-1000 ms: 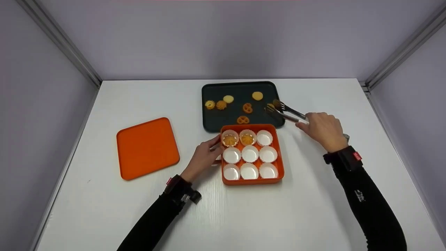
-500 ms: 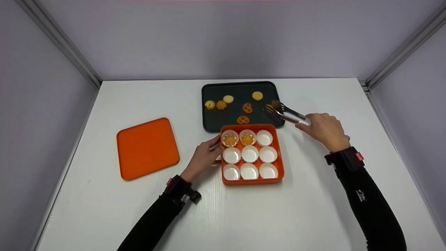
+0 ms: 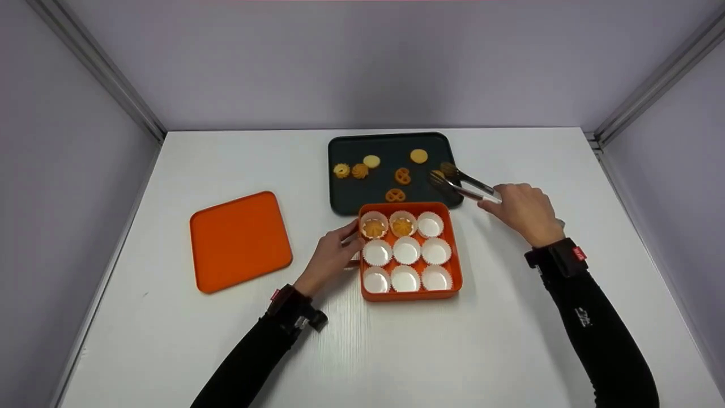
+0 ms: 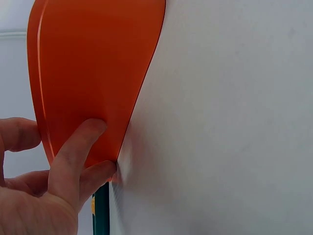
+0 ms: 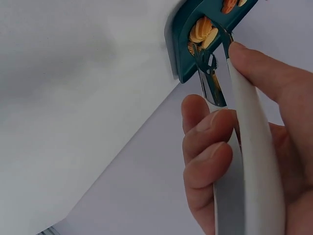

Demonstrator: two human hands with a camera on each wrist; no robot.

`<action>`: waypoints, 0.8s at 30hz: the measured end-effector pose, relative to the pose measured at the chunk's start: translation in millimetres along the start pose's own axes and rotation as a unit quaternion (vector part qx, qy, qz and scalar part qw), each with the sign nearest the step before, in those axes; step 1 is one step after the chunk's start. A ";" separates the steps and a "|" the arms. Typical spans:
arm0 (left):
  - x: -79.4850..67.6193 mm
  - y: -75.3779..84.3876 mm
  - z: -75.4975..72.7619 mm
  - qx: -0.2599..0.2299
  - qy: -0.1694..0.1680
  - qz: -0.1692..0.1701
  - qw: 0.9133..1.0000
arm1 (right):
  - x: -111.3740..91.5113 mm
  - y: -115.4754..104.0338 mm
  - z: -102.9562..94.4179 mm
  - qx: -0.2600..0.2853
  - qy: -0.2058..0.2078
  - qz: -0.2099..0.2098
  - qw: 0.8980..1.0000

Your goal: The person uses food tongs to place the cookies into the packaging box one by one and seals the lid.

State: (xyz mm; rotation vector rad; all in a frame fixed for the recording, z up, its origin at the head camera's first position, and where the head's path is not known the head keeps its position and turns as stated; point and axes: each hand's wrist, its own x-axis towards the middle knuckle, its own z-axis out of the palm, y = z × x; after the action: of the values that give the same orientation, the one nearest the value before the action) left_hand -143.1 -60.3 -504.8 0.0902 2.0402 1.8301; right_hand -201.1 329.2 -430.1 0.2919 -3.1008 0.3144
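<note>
On the white surface (image 3: 498, 351), near its far edge, cookies (image 3: 418, 156) remain; right grip (image 3: 527, 211) clasps tongs (image 5: 261, 161), uncurled left grip (image 3: 327, 255) touches the box (image 3: 411, 296): two cups (image 3: 402, 215) filled, seven empty.

White table (image 3: 481, 351), walled on three sides.
We list: one back wall (image 3: 260, 68), pale lilac-grey, softly shadowed near centre; left wall (image 3: 68, 187) and right wall (image 3: 674, 153), similar; grey corner strips (image 3: 99, 68); we note a diffuse sheen on the tabletop.
</note>
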 end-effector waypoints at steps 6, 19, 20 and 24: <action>0.1 1.2 0.5 -0.006 0.001 -0.004 1.000 | -1.5 0.2 -1.1 0.001 0.002 0.000 1.000; 0.5 1.0 0.5 0.004 0.003 0.004 1.000 | -3.6 -4.3 -6.0 -0.009 -0.005 0.003 1.000; 0.4 1.1 0.6 0.004 0.002 0.005 1.000 | -3.6 -4.6 -7.0 -0.011 -0.006 0.001 1.000; 0.3 1.1 0.3 0.006 0.003 0.011 1.000 | -3.5 -5.9 -11.1 -0.012 -0.016 0.000 1.000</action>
State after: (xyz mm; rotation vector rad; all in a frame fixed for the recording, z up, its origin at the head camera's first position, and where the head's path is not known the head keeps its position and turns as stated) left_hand -143.6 -59.8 -503.8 0.1120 2.0632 1.8334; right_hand -196.7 326.4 -418.1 0.2994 -3.1330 0.2743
